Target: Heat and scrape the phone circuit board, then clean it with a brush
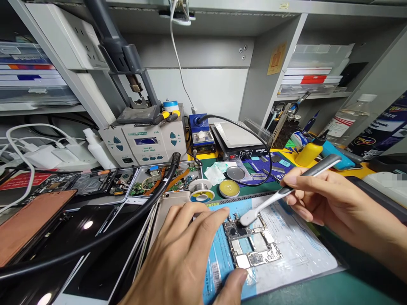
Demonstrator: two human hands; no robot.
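A phone circuit board (254, 243) lies on a blue and white plastic-covered packet (305, 254). My left hand (187, 250) spans the board's left side, index fingertip at its upper corner and thumb at its lower edge. Between the thumb and fingers of my right hand (321, 195) is a toothbrush (270, 201) with a black and white handle. Its head meets the upper part of the board, bristles down and hidden. A thin dark pointed tool (271, 175) shows beside the right fingers; whether they hold it I cannot tell.
Behind the packet stand an open tin of yellow paste (229, 188) and a solder spool (201, 190). A thick black hose (127, 222) crosses phone parts at left. Back there are a hot air station (146, 142) and a hot plate (238, 137). Bottles (310, 150) stand at right.
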